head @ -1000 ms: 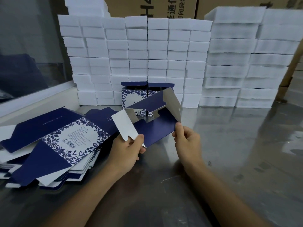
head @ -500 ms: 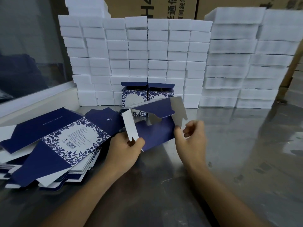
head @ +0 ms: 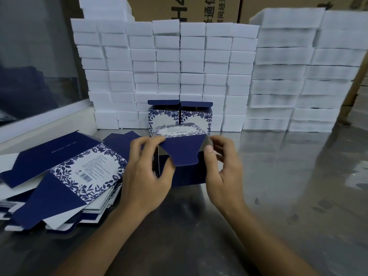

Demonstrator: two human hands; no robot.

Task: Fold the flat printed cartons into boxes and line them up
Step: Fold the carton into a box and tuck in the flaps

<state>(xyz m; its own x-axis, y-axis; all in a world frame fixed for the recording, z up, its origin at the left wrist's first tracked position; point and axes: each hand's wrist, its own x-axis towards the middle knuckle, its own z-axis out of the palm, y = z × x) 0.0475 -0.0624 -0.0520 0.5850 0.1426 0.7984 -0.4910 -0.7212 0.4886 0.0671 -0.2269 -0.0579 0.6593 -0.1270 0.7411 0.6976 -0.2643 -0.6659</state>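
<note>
I hold a half-formed navy and floral carton (head: 182,154) between both hands at the table's middle. My left hand (head: 147,172) grips its left side, thumb and fingers curled around the edge. Gripping the right side is my right hand (head: 223,168), its thumb pressed on a navy end flap that hangs down over the open end. Two folded boxes (head: 180,116) stand side by side behind it, lids up, against the white blocks. A pile of flat cartons (head: 59,176) lies to the left.
Tall stacks of white foam blocks (head: 179,66) wall off the back of the steel table (head: 288,186). Brown cardboard boxes (head: 199,8) stand behind them. A glass pane with a white ledge (head: 39,124) borders the left side.
The carton went from a flat, tilted sheet held up in the air to an opened box shape held low. Both hands moved closer in around its sides, and an end flap folded down.
</note>
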